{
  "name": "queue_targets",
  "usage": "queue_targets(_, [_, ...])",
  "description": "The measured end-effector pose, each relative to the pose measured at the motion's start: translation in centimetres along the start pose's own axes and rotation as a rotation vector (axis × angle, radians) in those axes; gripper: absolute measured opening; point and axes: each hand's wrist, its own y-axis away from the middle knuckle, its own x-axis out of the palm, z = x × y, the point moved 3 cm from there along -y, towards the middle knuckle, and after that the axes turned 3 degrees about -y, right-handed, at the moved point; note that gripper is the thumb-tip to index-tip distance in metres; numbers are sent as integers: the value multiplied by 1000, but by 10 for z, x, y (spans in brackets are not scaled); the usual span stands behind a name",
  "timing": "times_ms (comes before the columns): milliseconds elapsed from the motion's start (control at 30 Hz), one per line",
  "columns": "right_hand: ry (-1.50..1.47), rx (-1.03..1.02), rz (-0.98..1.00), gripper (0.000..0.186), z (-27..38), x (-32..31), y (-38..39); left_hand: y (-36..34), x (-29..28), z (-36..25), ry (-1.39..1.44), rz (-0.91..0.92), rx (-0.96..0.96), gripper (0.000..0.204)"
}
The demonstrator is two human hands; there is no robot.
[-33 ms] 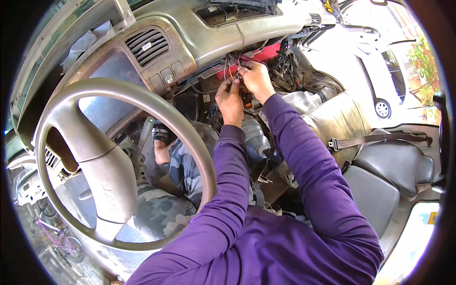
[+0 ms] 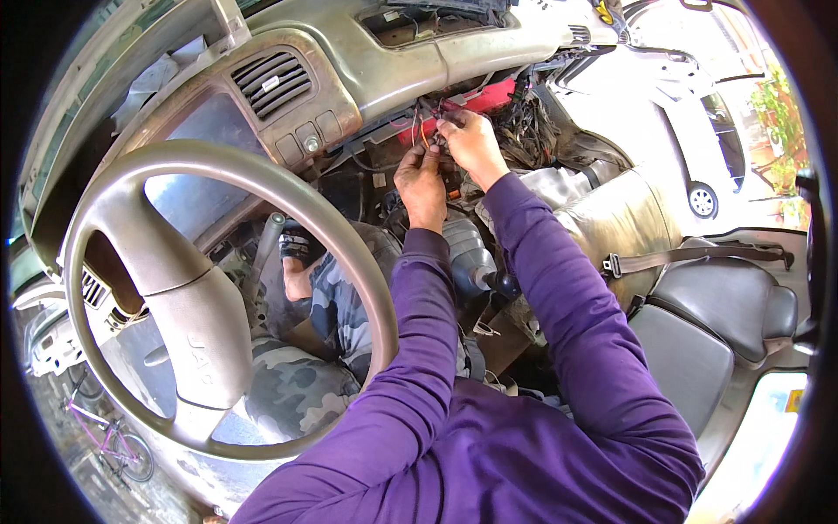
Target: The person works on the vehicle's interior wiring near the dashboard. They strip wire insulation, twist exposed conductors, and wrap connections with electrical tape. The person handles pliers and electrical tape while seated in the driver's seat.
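Both my hands are up under the dashboard, close together, with fingers pinched around thin wires. My left hand (image 2: 422, 190) has its thumb and fingers closed at the lower end of an orange wire (image 2: 424, 136). Just to its right and a little higher, my right hand (image 2: 474, 150) pinches at the same bundle, its fingertips near dark and pinkish wires. The exact joint between the fingertips is too small to make out. Behind the hands runs a red bar (image 2: 495, 94) in the opened lower dash.
A large steering wheel (image 2: 384, 323) stands at the left, beside my left arm. Tangled wiring (image 2: 532, 131) hangs right of the hands. The gear lever knob (image 2: 504, 283) rises below them, between my forearms. A black seat (image 2: 685, 358) and belt buckle (image 2: 614, 265) lie right.
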Motion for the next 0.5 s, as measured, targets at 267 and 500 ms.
queue_targets(267, [180, -116, -138, 29, -17, -48, 12, -20, 2, -17, 102, -24, -113, 13])
queue_targets(500, [400, -295, -5, 40, 34, -49, 39, -39, 26, -21, 34, -86, -181, 19])
